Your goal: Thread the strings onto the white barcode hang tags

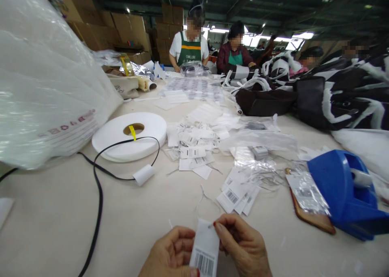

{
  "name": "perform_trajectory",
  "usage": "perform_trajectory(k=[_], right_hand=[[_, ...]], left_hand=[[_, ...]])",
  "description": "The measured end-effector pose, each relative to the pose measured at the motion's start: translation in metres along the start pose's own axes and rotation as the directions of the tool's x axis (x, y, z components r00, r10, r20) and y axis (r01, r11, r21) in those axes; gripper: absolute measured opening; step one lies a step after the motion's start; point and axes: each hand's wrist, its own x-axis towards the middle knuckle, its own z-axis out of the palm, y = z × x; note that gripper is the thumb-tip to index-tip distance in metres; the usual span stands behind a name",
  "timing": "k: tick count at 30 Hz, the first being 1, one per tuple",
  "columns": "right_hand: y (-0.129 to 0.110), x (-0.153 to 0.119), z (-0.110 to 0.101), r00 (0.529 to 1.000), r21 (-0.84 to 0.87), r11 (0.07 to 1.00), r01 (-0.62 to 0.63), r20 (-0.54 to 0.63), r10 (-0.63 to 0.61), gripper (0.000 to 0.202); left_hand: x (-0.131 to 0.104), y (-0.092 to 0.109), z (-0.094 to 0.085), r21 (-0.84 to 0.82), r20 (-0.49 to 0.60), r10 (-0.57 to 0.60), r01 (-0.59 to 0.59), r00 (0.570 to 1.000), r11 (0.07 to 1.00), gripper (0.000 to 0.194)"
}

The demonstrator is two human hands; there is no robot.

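Left grip (pixel 170 253) and right grip (pixel 245 244) flank the tag (pixel 205 243).

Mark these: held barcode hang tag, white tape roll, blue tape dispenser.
Barcode hang tag (pixel 206 239), head view: plain face above barcode.
White tape roll (pixel 117 132), head view: flat top beside core.
Blue tape dispenser (pixel 343 200), head view: side of body.

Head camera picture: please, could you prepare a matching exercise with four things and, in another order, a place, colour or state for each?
1. Nearest tag
2. Tape dispenser
3. White roll
4. Big plastic bag

A. At the left edge
B. Held by the left hand and the right hand
C. Bearing a yellow strip
D. Blue

Pairs: 1-B; 2-D; 3-C; 4-A
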Motion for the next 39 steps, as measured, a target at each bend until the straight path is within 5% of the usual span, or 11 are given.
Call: perform_trajectory(k=[10, 19, 24, 31, 39], right_hand=[[-0.001, 0.004, -0.001, 0.997, 0.024, 0.998, 0.052, -0.050, -0.050, 0.019], [0.003, 0.018, -0.012, 0.993, 0.008, 0.997, 0.082, -0.082, -0.081, 0.020], [0.006, 0.019, -0.010, 0.989, 0.001, 0.995, 0.095, -0.118, -0.094, 0.020], [0.007, 0.020, -0.011, 0.979, -0.010, 0.990, 0.141, -0.148, -0.141, 0.016], [0.007, 0.019, -0.011, 0.981, -0.025, 0.991, 0.128, -0.144, -0.131, 0.018]], left_hand=[[0.013, 0.017, 0.029, 0.011, -0.145, 0.096, -0.095, 0.985, 0.995, 0.047], [0.025, 0.011, 0.027, 0.246, -0.171, 0.182, -0.137, 0.968, 0.959, 0.033], [0.023, 0.011, 0.023, 0.430, -0.196, 0.071, 0.021, 0.978, 0.903, 0.034], [0.017, 0.013, 0.023, 0.232, -0.114, -0.085, 0.110, 0.990, 0.967, 0.046], [0.018, 0.007, 0.015, 0.184, 0.059, -0.197, 0.183, 0.979, 0.966, 0.054]])
